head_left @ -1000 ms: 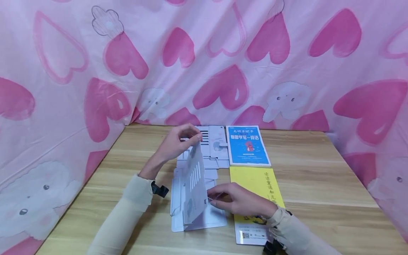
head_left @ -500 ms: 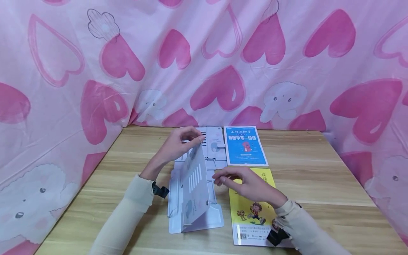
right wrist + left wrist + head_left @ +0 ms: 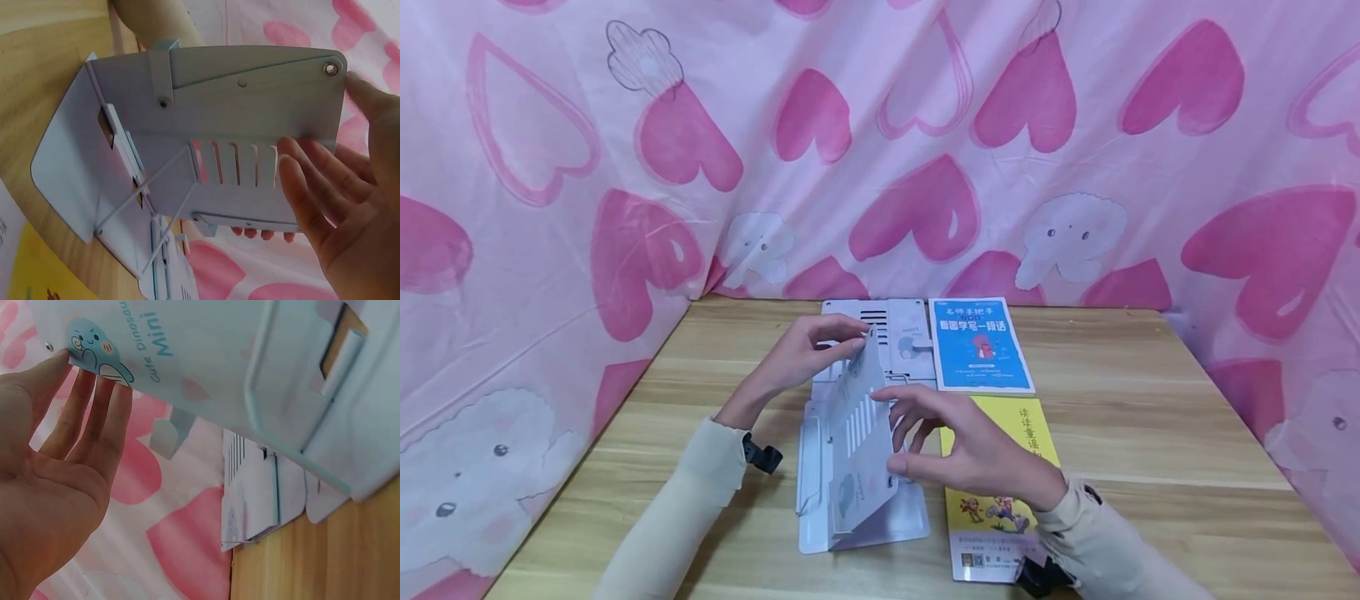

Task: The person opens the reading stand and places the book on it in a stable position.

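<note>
A white metal book stand (image 3: pixel 857 433) has its slotted panel raised at a slant over the flat base, with a cartoon dinosaur print on the panel's front. At the panel's far upper corner, my left hand (image 3: pixel 801 354) pinches the edge between thumb and fingertips. My right hand (image 3: pixel 977 442) is at the panel's near edge, its thumb by the riveted corner and its fingers spread apart. In the right wrist view, several of those fingers lie at the panel's back, near the slots. Behind the panel, a wire support (image 3: pixel 142 189) runs slantwise between base and panel.
Beyond the raised stand, a second white book stand (image 3: pixel 906 321) lies flat. A blue book (image 3: pixel 981 358) is at its right. The yellow book (image 3: pixel 1011 417) lies nearer, partly under my right hand. A pink heart-print cloth (image 3: pixel 917 208) hangs behind the wooden table (image 3: pixel 1120 400).
My right hand drew back from low behind the panel, then came to the panel's upper near edge. My left hand stays at the far corner, slightly lower.
</note>
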Available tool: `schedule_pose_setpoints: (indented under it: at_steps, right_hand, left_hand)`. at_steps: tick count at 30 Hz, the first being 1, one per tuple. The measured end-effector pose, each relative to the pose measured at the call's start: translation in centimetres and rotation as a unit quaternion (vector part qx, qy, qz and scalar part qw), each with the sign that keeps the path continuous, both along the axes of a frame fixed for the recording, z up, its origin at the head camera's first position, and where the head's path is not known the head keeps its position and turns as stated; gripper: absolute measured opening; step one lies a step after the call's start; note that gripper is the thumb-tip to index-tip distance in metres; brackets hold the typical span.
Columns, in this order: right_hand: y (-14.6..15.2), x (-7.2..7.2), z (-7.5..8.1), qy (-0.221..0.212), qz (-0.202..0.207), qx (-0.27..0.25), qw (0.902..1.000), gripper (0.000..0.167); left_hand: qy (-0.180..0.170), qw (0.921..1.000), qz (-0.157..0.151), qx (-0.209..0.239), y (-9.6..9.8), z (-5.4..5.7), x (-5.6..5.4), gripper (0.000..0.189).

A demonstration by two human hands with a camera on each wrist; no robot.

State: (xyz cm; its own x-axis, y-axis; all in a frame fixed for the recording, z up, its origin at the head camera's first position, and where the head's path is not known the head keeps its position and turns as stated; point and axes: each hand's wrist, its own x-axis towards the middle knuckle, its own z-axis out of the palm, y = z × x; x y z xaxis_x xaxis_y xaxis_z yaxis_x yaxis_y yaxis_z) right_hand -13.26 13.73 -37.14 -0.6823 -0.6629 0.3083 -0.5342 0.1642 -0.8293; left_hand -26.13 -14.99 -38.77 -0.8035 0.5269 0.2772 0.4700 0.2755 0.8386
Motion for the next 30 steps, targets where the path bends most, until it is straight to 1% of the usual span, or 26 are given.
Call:
schedule_pose_setpoints:
  at_steps: [5,9,12,15,18,21,23,26,30]
  right_hand:
    - [0.1,-0.1,0.0,0.007,0.010,-0.001,0.9999,0.073]
    - [0.0,0.1,0.0,0.031,0.015,0.009,0.9994,0.075]
    - [-0.2,0.6,0.1,0.049,0.017,0.017,0.9985,0.077]
    - [-0.4,1.0,0.3,0.059,0.020,0.023,0.9978,0.075]
    - [-0.4,1.4,0.7,0.064,0.022,0.035,0.9971,0.073]
    - [-0.2,1.6,1.2,0.062,0.025,0.053,0.9964,0.071]
    - [0.0,1.6,1.5,0.059,0.027,0.066,0.9957,0.069]
    - [0.4,1.6,1.8,0.053,0.032,0.085,0.9945,0.067]
    - [0.9,1.3,2.1,0.044,0.035,0.100,0.9934,0.066]
  left_hand:
    - [-0.006,1.0000,-0.006,-0.001,-0.4,-0.2,-0.1,0.033]
    - [-0.008,0.9998,-0.013,-0.008,-0.6,-0.2,-0.2,0.034]
    - [-0.006,0.9996,-0.022,-0.017,-0.7,0.0,-0.3,0.033]
    - [-0.006,0.9989,-0.041,-0.021,-0.8,0.4,-0.2,0.032]
    - [-0.008,0.9975,-0.068,-0.019,-1.0,0.6,-0.2,0.033]
    - [-0.020,0.9951,-0.093,-0.024,-1.3,0.7,-0.3,0.037]
    - [-0.028,0.9934,-0.105,-0.036,-1.7,0.7,-0.4,0.039]
    - [-0.041,0.9915,-0.106,-0.063,-2.3,0.5,-0.5,0.039]
    - [-0.034,0.9910,-0.085,-0.097,-2.9,0.3,-0.7,0.038]
